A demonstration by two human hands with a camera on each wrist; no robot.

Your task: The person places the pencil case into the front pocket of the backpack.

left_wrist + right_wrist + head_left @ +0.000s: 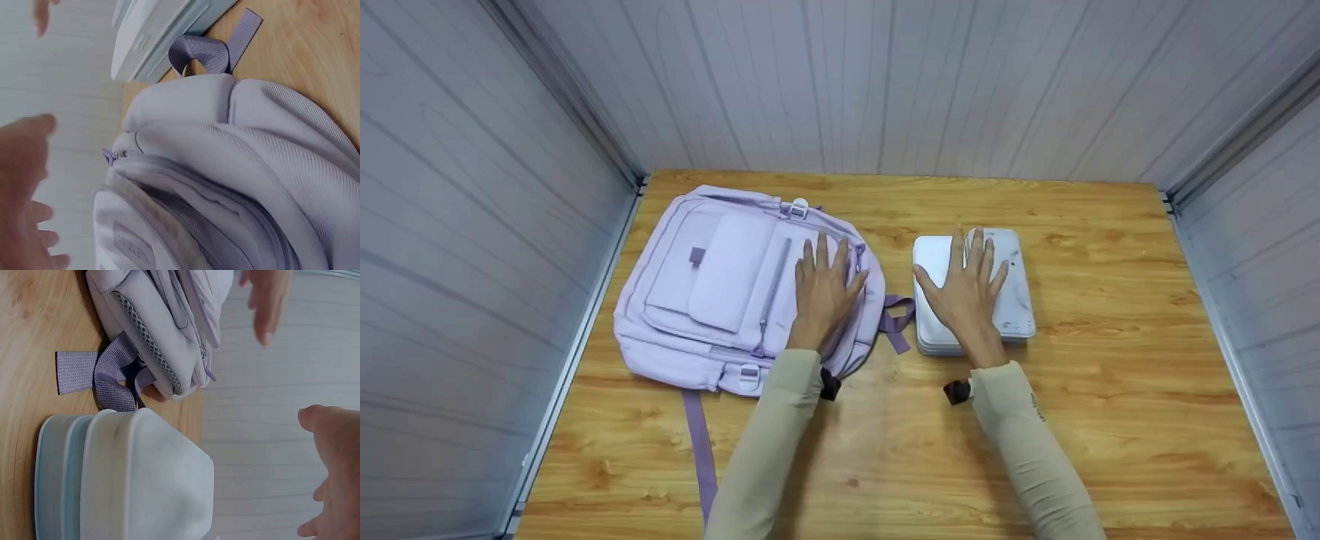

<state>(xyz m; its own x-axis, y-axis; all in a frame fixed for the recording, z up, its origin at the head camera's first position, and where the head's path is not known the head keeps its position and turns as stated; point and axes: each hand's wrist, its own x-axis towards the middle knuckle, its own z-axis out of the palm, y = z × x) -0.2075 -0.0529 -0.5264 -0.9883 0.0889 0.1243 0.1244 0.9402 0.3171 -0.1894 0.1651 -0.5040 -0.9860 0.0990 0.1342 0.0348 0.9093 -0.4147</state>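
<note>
On the wooden table (1110,420), the lilac backpack (712,292) lies at 10 o'clock, my left hand (825,292) flat on it, fingers released. White box stack (1012,300) at 1 o'clock under my right hand (967,292), also flat, grasping nothing. Risk, imo: the strap loop (896,319) touches the stack, so it may drag it.
</note>
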